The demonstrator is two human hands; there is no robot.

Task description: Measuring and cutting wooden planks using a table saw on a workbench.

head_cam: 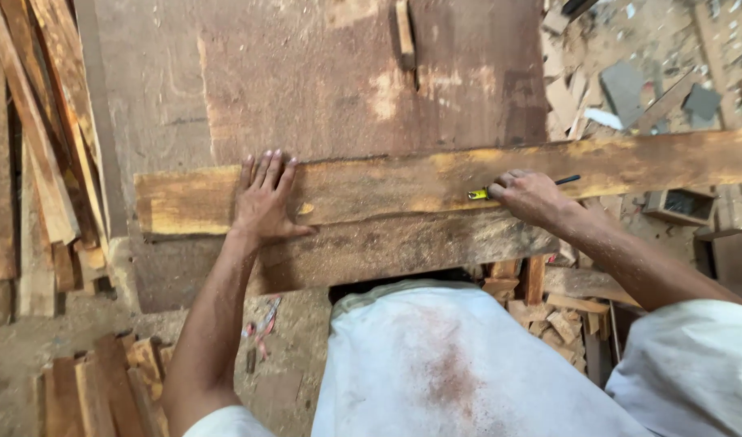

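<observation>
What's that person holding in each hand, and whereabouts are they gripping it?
The right hand grips a pencil-like marker around its middle, its tip on the plank. The left hand holds nothing; it presses flat on the plank.

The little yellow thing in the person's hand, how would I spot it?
Find the long plank lying across the big brown workbench. Follow it to the right hand, which pinches a thin pencil-like marker against the wood. Its yellow end pokes out left of the fingers and a dark end sticks out right, unlike the scraps around.
</observation>
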